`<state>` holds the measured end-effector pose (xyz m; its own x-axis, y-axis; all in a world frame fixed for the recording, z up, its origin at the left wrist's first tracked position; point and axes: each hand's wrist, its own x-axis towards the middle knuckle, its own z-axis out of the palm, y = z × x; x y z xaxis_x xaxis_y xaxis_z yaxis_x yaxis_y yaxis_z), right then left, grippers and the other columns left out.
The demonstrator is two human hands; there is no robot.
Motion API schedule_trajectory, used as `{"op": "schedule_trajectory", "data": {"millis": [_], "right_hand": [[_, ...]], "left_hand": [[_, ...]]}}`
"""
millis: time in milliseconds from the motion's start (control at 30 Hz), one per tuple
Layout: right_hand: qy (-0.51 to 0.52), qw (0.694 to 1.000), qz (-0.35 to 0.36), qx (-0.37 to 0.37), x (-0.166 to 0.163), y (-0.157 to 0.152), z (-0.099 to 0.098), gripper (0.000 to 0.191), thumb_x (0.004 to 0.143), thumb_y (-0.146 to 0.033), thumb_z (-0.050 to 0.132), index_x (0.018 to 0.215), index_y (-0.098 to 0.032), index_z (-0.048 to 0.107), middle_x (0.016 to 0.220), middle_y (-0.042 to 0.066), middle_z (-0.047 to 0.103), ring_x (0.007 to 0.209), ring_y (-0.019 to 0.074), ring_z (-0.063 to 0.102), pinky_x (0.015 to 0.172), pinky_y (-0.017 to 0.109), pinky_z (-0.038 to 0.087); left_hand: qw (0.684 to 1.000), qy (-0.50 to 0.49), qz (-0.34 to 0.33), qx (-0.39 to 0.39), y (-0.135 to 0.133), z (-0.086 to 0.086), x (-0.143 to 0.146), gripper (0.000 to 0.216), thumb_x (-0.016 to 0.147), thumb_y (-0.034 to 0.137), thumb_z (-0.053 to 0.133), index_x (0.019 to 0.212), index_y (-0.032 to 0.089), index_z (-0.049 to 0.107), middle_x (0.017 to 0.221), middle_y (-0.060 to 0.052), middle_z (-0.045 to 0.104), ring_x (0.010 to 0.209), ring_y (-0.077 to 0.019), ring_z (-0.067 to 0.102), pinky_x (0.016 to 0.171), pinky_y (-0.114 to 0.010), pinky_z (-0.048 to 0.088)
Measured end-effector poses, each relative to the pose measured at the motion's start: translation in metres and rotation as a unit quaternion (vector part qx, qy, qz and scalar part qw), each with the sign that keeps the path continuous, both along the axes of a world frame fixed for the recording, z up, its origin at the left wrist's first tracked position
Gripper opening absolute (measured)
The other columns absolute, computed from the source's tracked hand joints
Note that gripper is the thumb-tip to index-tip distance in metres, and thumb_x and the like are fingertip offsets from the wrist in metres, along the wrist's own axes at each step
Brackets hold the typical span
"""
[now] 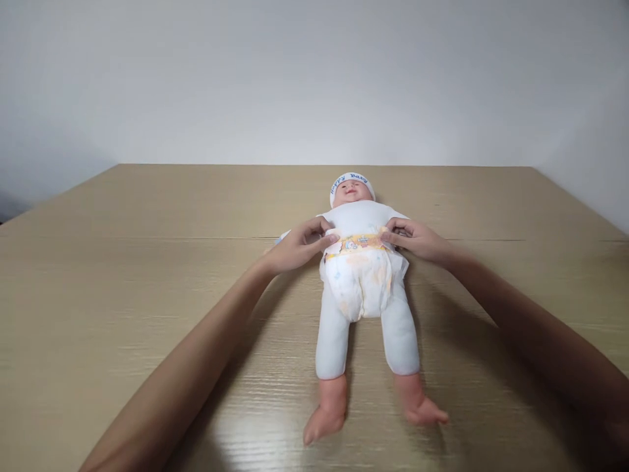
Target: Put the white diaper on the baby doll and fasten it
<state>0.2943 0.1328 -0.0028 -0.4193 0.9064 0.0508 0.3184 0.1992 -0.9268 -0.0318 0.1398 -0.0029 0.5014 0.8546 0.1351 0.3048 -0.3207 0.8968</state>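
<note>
A doll [363, 275] lies on its back near the middle of a pale wood-grain surface [122, 295], head toward the far wall [295, 78] and bare feet toward the camera. It wears a white bodysuit, a white cap [352, 180] with blue lettering, and a white diaper [362, 282] with a yellow-and-orange patterned waistband [358, 244]. Both of the person's arms reach in from the near edge, one on each side of the doll. The left hand [297, 246] sits at the doll's waist on the left of the frame, its fingers [322, 244] drawn together and pinching the end of the waistband there. The right hand [417, 240] mirrors it on the other side, fingers [396, 237] pressed together on the opposite end of the band. The diaper is wrapped around the doll's hips, its front panel lying flat over the belly between the two hands. The doll's legs spread slightly apart, heels resting on the surface.
</note>
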Motion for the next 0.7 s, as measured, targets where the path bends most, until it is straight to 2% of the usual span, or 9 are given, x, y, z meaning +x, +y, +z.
{"op": "schedule_trajectory", "data": {"millis": [67, 133, 233, 300, 367, 433, 500, 600, 700], "right_hand": [[-0.014, 0.999, -0.043, 0.026, 0.000, -0.001, -0.003, 0.056, 0.091, -0.078, 0.078, 0.098, -0.023, 0.072, 0.099, 0.004, 0.074, 0.090, 0.0212, 0.064, 0.086, 0.036, 0.050], [-0.041, 0.990, -0.103, 0.082, 0.004, 0.001, -0.007, 0.051, 0.096, -0.074, 0.075, 0.105, -0.023, 0.073, 0.104, 0.007, 0.077, 0.093, 0.0232, 0.066, 0.088, 0.038, 0.052], [-0.095, 0.957, -0.196, 0.190, 0.019, 0.008, -0.011, 0.043, 0.101, -0.065, 0.068, 0.111, -0.023, 0.074, 0.113, 0.011, 0.078, 0.097, 0.0256, 0.067, 0.091, 0.041, 0.054], [-0.121, 0.939, -0.227, 0.227, 0.033, 0.014, -0.016, 0.042, 0.101, -0.063, 0.068, 0.111, -0.023, 0.075, 0.119, 0.013, 0.077, 0.103, 0.0278, 0.068, 0.095, 0.044, 0.055], [-0.132, 0.945, -0.224, 0.200, 0.046, 0.020, -0.021, 0.046, 0.097, -0.066, 0.070, 0.113, -0.023, 0.075, 0.122, 0.016, 0.078, 0.109, 0.0303, 0.069, 0.098, 0.046, 0.056], [-0.142, 0.960, -0.205, 0.129, 0.057, 0.023, -0.026, 0.053, 0.096, -0.072, 0.070, 0.115, -0.023, 0.075, 0.124, 0.016, 0.079, 0.111, 0.0316, 0.071, 0.100, 0.047, 0.056], [-0.162, 0.967, -0.184, 0.071, 0.062, 0.024, -0.028, 0.059, 0.097, -0.080, 0.065, 0.111, -0.023, 0.076, 0.117, 0.014, 0.082, 0.106, 0.0312, 0.072, 0.097, 0.045, 0.055], [-0.181, 0.971, -0.152, 0.025, 0.055, 0.018, -0.024, 0.073, 0.094, -0.095, 0.055, 0.093, -0.025, 0.073, 0.087, 0.009, 0.080, 0.083, 0.0285, 0.071, 0.080, 0.040, 0.054], [-0.168, 0.977, -0.126, -0.040, 0.031, 0.002, -0.017, 0.082, 0.092, -0.104, 0.043, 0.083, -0.026, 0.068, 0.056, 0.005, 0.064, 0.052, 0.0250, 0.059, 0.060, 0.039, 0.047]], "left_hand": [[0.999, -0.006, 0.039, 0.015, -0.003, -0.003, 0.005, 0.045, 0.103, 0.065, 0.069, 0.094, 0.021, 0.062, 0.095, -0.003, 0.065, 0.089, -0.0187, 0.059, 0.083, -0.032, 0.050], [0.993, 0.009, 0.108, 0.056, -0.006, -0.003, 0.008, 0.043, 0.104, 0.064, 0.064, 0.095, 0.022, 0.062, 0.097, -0.005, 0.068, 0.090, -0.0209, 0.059, 0.085, -0.035, 0.052], [0.961, 0.070, 0.237, 0.125, -0.007, -0.003, 0.004, 0.033, 0.103, 0.056, 0.061, 0.101, 0.023, 0.066, 0.115, -0.010, 0.074, 0.108, -0.0280, 0.061, 0.104, -0.044, 0.051], [0.941, 0.122, 0.290, 0.123, -0.006, -0.004, -0.004, 0.030, 0.100, 0.053, 0.063, 0.105, 0.023, 0.067, 0.126, -0.013, 0.074, 0.120, -0.0326, 0.060, 0.116, -0.051, 0.046], [0.934, 0.151, 0.311, 0.085, -0.004, -0.006, -0.015, 0.035, 0.097, 0.056, 0.064, 0.107, 0.022, 0.067, 0.128, -0.016, 0.074, 0.123, -0.0357, 0.060, 0.115, -0.053, 0.047], [0.934, 0.158, 0.317, 0.040, -0.001, -0.008, -0.025, 0.046, 0.096, 0.064, 0.064, 0.110, 0.021, 0.067, 0.128, -0.018, 0.074, 0.120, -0.0367, 0.064, 0.107, -0.049, 0.051], [0.933, 0.166, 0.319, 0.005, 0.001, -0.011, -0.033, 0.058, 0.095, 0.074, 0.064, 0.116, 0.020, 0.069, 0.129, -0.019, 0.076, 0.114, -0.0360, 0.068, 0.099, -0.045, 0.052], [0.934, 0.185, 0.304, -0.007, 0.003, -0.015, -0.034, 0.065, 0.095, 0.080, 0.061, 0.123, 0.022, 0.073, 0.122, -0.015, 0.080, 0.104, -0.0337, 0.071, 0.089, -0.040, 0.052], [0.953, 0.160, 0.253, -0.037, -0.002, -0.018, -0.020, 0.064, 0.100, 0.082, 0.053, 0.120, 0.024, 0.073, 0.091, -0.008, 0.079, 0.072, -0.0257, 0.069, 0.068, -0.034, 0.048]]}}
